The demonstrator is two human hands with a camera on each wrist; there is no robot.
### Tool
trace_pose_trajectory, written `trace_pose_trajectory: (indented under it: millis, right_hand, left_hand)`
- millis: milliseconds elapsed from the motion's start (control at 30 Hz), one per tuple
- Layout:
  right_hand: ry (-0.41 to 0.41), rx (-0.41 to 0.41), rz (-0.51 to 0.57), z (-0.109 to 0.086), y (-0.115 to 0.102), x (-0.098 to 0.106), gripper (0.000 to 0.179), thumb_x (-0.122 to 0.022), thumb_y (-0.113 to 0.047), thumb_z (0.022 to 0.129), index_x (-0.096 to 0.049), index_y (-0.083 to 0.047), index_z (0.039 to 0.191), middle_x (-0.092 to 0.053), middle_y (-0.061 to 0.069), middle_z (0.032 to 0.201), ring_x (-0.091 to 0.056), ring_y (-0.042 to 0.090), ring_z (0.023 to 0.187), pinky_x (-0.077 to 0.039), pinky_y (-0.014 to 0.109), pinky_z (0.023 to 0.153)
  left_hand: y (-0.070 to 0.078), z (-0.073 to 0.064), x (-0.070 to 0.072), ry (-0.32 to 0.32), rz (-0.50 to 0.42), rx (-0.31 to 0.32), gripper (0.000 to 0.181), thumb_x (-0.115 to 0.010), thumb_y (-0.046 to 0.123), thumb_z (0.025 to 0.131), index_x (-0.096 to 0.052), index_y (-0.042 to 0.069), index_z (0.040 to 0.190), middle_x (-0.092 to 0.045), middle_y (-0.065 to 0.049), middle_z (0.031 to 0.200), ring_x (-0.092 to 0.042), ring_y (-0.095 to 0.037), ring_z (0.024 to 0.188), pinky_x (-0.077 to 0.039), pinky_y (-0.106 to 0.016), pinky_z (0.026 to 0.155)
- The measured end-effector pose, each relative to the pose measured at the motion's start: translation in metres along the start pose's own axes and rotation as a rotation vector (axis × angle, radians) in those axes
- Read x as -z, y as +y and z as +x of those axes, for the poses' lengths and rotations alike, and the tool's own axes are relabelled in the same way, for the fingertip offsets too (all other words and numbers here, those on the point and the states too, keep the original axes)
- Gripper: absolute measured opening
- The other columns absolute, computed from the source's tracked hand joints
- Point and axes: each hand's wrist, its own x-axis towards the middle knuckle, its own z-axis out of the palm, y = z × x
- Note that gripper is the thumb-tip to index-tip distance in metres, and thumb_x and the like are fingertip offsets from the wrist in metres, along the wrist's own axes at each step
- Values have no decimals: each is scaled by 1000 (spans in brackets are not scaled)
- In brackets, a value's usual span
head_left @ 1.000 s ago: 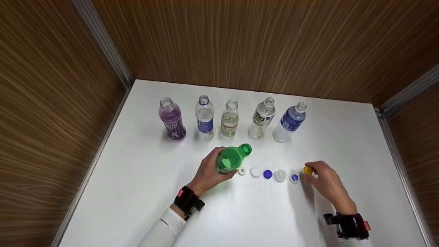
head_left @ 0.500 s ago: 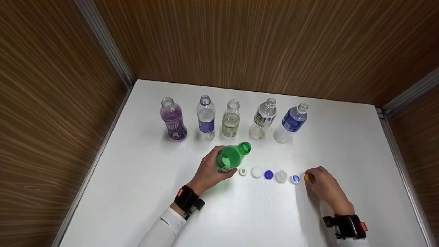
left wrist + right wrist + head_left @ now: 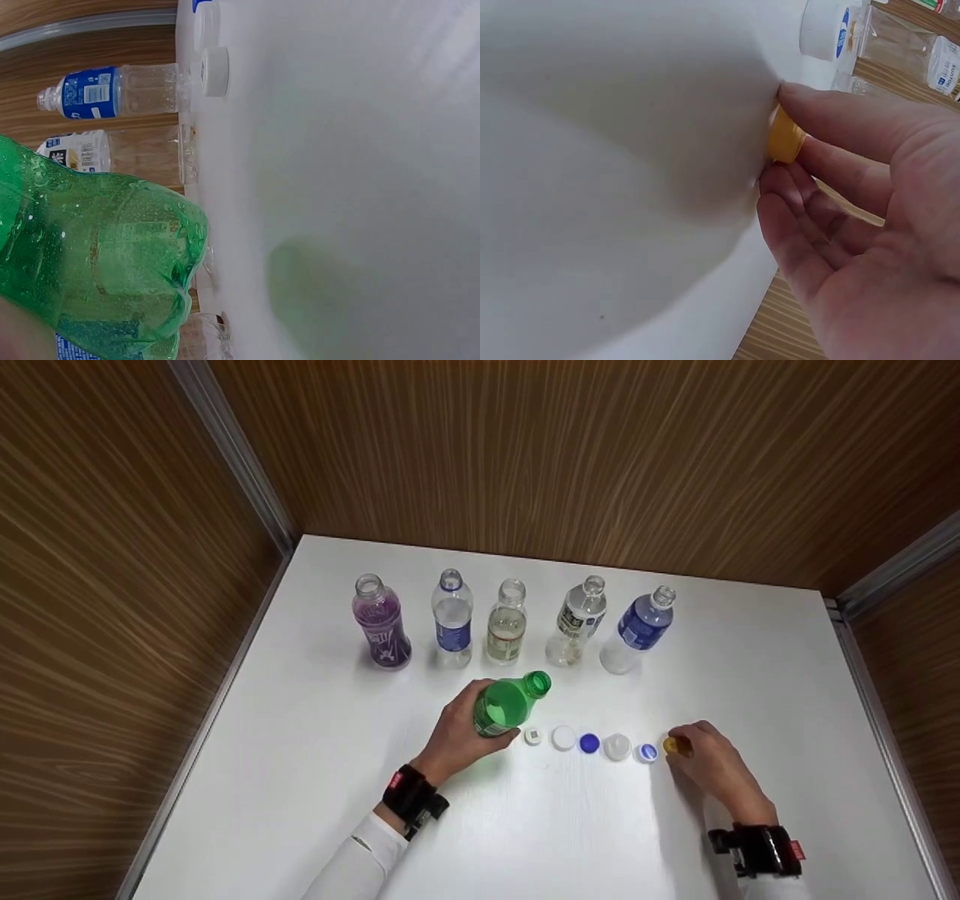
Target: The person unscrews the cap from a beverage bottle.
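My left hand (image 3: 459, 733) grips a green plastic bottle (image 3: 504, 707) around its body, its uncapped mouth tilted up and to the right. In the left wrist view the bottle's ridged base (image 3: 176, 262) hangs over the white table. On the right, my right hand (image 3: 712, 765) has thumb and fingers about a yellow bottle cap (image 3: 784, 137) at the table surface. Left of it runs a row of caps: a white one with a blue top (image 3: 647, 752), a translucent white cap (image 3: 617, 747), a blue cap (image 3: 589, 743), a wide white cap (image 3: 563, 738) and a small white cap (image 3: 533, 736).
Behind the caps stand several uncapped bottles: a purple bottle (image 3: 383, 626), a blue-labelled one (image 3: 453, 622), a short clear one (image 3: 506, 626), a white-labelled one (image 3: 576, 622) and another blue-labelled bottle (image 3: 637, 630). Wood-grain panels (image 3: 525, 457) border the white table (image 3: 315, 780).
My right hand has lowered the yellow cap to the table at the right end of the cap row. The left hand and green bottle have stayed nearly still.
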Motion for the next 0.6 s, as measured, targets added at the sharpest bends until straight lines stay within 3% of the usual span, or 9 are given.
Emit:
trace_pose_trajectory:
  millis: [167,267,600]
  right_hand:
    - [-27,-29,25,-3,-5,11,48,-75,-8,92,-58,11,133,-60,27,120,-61,41,107,-53,58,91]
    - [15,-10,35,-5,-15,20,51,-73,-15,96,-56,10,136,-61,27,121,-60,44,109,-50,59,91]
    - [349,242,43,-7,-57,20,32,-77,-3,91,-69,6,121,-68,18,107,-67,34,95,-56,54,80]
  left_hand:
    - [1,1,0,-7,18,-8,72,-92,22,78,-52,7,135,-65,-8,128,-63,-20,118,-52,-43,101]
    - [2,2,0,-4,27,-17,72,-92,21,78,-52,7,135,-65,-8,128,-63,-21,117,-53,-43,100]
    - [3,4,-6,-10,65,-20,72,-93,25,77,-52,10,135,-65,-5,127,-64,-19,116,-54,-42,98]
